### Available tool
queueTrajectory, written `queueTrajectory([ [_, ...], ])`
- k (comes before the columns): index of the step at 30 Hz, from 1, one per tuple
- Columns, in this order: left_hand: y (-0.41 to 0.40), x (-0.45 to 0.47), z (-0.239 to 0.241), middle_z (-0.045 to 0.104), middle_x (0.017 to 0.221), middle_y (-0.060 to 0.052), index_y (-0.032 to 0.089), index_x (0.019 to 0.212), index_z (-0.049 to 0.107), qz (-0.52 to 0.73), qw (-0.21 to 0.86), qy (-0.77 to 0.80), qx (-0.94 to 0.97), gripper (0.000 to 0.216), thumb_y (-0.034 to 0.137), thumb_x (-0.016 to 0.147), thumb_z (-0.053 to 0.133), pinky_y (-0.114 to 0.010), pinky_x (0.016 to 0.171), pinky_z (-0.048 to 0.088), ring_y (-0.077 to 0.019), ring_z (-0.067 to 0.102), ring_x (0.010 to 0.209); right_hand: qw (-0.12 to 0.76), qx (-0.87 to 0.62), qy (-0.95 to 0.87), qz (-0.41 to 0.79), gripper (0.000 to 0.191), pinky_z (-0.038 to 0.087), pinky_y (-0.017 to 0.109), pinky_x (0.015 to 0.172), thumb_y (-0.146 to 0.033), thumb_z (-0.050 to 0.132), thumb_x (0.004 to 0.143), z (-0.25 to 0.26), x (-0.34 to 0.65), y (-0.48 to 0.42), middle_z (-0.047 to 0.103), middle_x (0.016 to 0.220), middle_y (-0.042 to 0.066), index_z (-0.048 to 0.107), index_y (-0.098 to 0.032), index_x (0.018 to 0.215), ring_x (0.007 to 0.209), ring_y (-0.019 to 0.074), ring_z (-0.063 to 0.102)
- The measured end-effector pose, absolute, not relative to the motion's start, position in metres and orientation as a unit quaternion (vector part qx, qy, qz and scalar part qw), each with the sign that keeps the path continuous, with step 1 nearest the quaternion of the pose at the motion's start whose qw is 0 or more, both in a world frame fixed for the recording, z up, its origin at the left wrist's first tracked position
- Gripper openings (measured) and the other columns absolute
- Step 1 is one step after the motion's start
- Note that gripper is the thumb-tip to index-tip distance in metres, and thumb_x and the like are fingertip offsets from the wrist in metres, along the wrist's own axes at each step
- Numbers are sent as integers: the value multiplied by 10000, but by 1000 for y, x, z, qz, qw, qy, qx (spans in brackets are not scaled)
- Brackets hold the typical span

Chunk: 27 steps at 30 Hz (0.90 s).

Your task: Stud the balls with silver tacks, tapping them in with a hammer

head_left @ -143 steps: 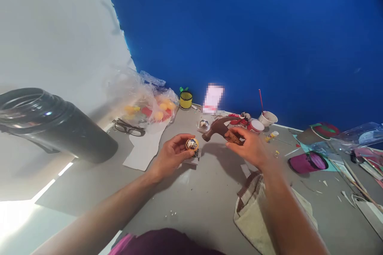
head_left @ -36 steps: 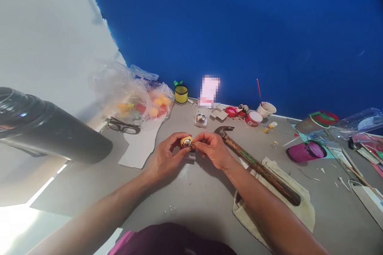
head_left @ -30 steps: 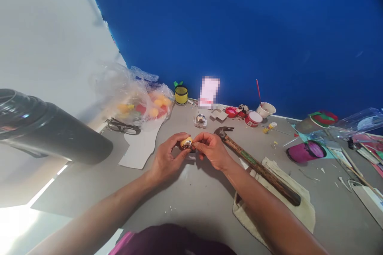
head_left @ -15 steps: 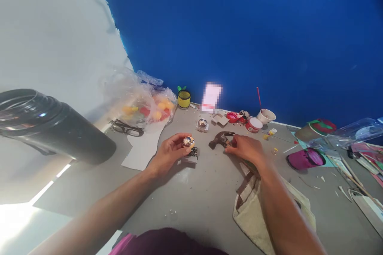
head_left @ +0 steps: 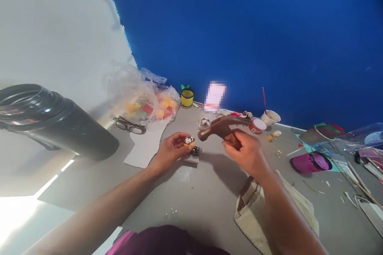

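My left hand (head_left: pixel 172 150) is closed round a small yellow ball with a shiny silver cap (head_left: pixel 189 141), held just above a small dark block (head_left: pixel 195 152) on a white card. My right hand (head_left: pixel 247 152) grips a brown hammer (head_left: pixel 223 126) close to its head. The hammer is raised off the grey table (head_left: pixel 194 195), its head pointing left and a short way right of the ball. A second silver ball (head_left: pixel 205 122) sits on the table behind.
A big black cylinder (head_left: pixel 56 125) lies at the left. Black glasses (head_left: pixel 129 126), a plastic bag of coloured balls (head_left: pixel 149 105), a yellow cup (head_left: pixel 187 98), a red-lidded jar (head_left: pixel 257 126) and a white cup (head_left: pixel 270 117) line the blue wall. A beige cloth (head_left: pixel 287 215) lies under my right forearm.
My right hand let go of the ball, reached right to the hammer on the table, gripped it near the head and lifted it toward the ball. The left hand kept hold of the ball.
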<state>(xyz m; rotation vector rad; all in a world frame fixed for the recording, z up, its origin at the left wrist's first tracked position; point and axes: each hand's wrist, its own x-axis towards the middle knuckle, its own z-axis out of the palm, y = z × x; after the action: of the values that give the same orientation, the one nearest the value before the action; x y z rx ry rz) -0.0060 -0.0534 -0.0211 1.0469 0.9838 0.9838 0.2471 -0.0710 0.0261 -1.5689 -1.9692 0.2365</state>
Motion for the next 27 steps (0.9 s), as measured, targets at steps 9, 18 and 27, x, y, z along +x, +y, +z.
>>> queueTrajectory([
  [9, -55, -7, -19, 763, 913, -47, 175, 1088, 681, 426, 629, 435, 484, 456, 357, 716, 873, -296, 655, 537, -182, 702, 759, 337, -571, -749, 6, 164, 433, 305, 702, -346, 590, 929, 19, 245, -73, 691, 777, 63, 709, -233, 942, 718, 215, 623],
  [18, -55, -7, -19, 755, 956, -45, 186, 1087, 661, 434, 620, 430, 492, 458, 321, 704, 873, -314, 767, 569, -198, 715, 890, 321, -592, -736, 78, 130, 426, 293, 700, -328, 634, 869, 23, 253, -64, 670, 858, 59, 660, -217, 807, 777, 205, 611],
  [27, -58, -5, -7, 700, 983, -26, 210, 1058, 660, 452, 592, 440, 502, 389, 236, 702, 815, -322, 837, 552, -184, 670, 934, 62, -746, -645, 153, 220, 328, 295, 618, -360, 683, 820, 7, 297, -30, 737, 890, 50, 720, -219, 984, 779, 228, 638],
])
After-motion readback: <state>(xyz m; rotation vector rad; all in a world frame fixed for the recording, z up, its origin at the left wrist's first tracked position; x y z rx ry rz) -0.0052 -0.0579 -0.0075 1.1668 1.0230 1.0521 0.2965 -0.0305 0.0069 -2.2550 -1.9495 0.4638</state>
